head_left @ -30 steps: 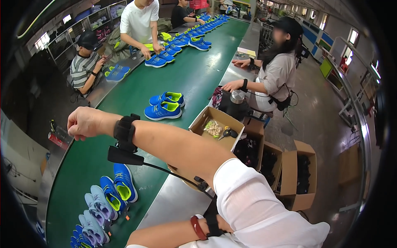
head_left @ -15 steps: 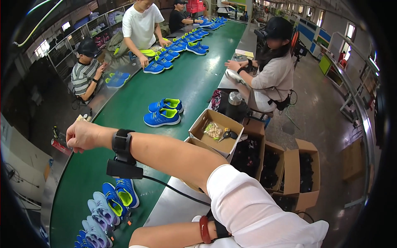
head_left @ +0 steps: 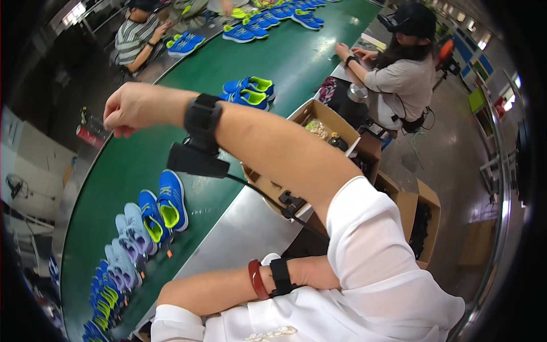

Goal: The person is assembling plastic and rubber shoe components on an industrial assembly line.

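Note:
My right arm reaches leftward over the green conveyor belt (head_left: 228,208), with a black strap and device (head_left: 200,134) at the wrist. My right hand (head_left: 137,108) hangs above the belt, its fingers curled in and nothing showing in them. A pair of blue shoes with lime linings (head_left: 250,98) sits just beyond that forearm. My left forearm lies across my body and wears a red bracelet (head_left: 258,279). Of my left hand (head_left: 322,272) only part shows; its fingers are hidden behind my right sleeve. Below my right hand stand blue shoes (head_left: 171,199) and pale lavender shoes (head_left: 137,228) in a row.
Open cardboard boxes (head_left: 327,117) line the belt's right side, one holding small items. A person (head_left: 407,74) sits beyond them; another person in stripes (head_left: 135,40) is across the belt. More blue shoes (head_left: 265,20) stand at the far end. A red can (head_left: 89,135) lies by the left edge.
The view has tipped downward, so more of my left forearm and the near shoes show. My right arm sits higher in the picture, its hand still curled over the belt.

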Demonstrator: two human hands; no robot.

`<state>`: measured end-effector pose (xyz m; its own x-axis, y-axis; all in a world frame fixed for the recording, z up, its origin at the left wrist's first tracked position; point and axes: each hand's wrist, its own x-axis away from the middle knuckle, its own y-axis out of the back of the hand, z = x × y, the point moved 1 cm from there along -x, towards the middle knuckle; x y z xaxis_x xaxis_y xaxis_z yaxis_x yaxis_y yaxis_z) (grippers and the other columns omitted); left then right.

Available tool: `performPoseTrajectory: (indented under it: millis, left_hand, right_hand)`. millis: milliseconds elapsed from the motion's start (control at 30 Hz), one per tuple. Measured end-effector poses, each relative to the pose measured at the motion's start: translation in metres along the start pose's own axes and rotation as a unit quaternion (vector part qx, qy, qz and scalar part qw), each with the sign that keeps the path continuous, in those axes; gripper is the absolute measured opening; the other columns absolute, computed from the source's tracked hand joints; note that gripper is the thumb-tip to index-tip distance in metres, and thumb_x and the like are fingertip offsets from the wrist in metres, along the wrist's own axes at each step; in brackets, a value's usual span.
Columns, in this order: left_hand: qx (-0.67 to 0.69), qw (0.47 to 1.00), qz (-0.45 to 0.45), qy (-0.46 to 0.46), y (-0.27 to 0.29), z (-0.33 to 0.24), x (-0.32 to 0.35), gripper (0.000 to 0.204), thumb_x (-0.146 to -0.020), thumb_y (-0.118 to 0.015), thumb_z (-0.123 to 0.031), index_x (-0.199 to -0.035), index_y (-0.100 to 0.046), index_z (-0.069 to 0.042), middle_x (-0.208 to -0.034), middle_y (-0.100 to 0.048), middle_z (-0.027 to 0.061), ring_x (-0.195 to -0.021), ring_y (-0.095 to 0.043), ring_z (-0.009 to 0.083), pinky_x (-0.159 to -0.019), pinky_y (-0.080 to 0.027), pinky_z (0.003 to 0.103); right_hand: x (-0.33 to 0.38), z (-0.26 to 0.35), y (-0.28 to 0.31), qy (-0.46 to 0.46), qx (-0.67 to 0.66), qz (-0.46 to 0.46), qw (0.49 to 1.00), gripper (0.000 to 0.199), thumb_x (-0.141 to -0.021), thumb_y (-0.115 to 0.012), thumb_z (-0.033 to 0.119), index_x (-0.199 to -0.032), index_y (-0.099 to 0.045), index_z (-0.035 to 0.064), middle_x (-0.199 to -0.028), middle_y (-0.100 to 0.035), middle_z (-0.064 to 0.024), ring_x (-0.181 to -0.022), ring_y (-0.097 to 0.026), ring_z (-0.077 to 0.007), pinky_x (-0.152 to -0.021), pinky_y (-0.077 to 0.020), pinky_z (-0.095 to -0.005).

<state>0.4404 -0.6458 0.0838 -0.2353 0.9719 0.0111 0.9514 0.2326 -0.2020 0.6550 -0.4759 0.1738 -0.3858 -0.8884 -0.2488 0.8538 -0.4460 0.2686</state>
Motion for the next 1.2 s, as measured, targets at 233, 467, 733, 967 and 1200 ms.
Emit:
performPoseTrajectory:
  millis: [233,467,733,967,1200]
  left_hand:
    - [-0.144,0.981,-0.06,-0.115,-0.003,0.037,-0.003,0.045,-0.088,-0.057,-0.026,-0.125,-0.052,0.0,-0.121,-0.058,0.0178,-0.11,-0.055,0.0229,-0.096,-0.042,0.032]
    - [0.18,0.972,-0.145,-0.029,0.017,0.043,0.021,0.034,-0.096,-0.053,-0.027,-0.097,-0.067,0.004,-0.084,-0.067,0.0039,-0.076,-0.06,0.009,-0.073,-0.048,0.023]
    - [0.122,0.958,-0.229,0.118,0.027,0.059,0.035,0.03,-0.094,-0.054,-0.026,-0.096,-0.068,0.0,-0.087,-0.066,0.004,-0.084,-0.06,0.0112,-0.08,-0.048,0.027]
    - [0.165,0.817,-0.553,0.004,0.04,0.08,0.105,0.044,-0.095,-0.049,-0.031,-0.127,-0.044,-0.001,-0.113,-0.059,0.0103,-0.1,-0.06,0.0188,-0.087,-0.048,0.034]
    - [0.316,0.711,-0.605,-0.169,0.019,0.09,0.12,0.038,-0.1,-0.038,-0.034,-0.12,-0.045,-0.003,-0.117,-0.056,0.0113,-0.108,-0.058,0.0229,-0.09,-0.048,0.041]
  right_hand:
    - [0.017,-0.032,-0.012,-0.039,-0.171,-0.013,0.984,0.017,-0.088,-0.06,0.02,-0.09,-0.065,0.0046,-0.079,-0.066,-0.0043,-0.068,-0.062,-0.0109,-0.065,-0.0505,-0.0238]
    - [0.051,-0.083,0.008,-0.087,-0.258,-0.142,0.952,0.015,-0.086,-0.061,0.018,-0.094,-0.063,0.0046,-0.077,-0.065,-0.0058,-0.06,-0.06,-0.0124,-0.056,-0.0497,-0.0238]
    - [0.076,-0.138,-0.011,-0.143,-0.43,-0.276,0.848,0.011,-0.091,-0.055,0.018,-0.094,-0.059,0.0083,-0.069,-0.058,0.0,-0.054,-0.051,-0.0077,-0.049,-0.0432,-0.0217]
    - [0.107,-0.139,-0.039,-0.147,-0.262,-0.305,0.904,0.011,-0.089,-0.057,0.018,-0.088,-0.061,0.0072,-0.065,-0.057,0.0002,-0.055,-0.049,-0.006,-0.051,-0.0406,-0.0198]
    - [0.111,-0.129,-0.091,-0.087,-0.106,-0.278,0.951,0.016,-0.09,-0.056,0.018,-0.088,-0.06,0.0021,-0.066,-0.059,-0.0017,-0.058,-0.054,-0.0072,-0.053,-0.0441,-0.0223]
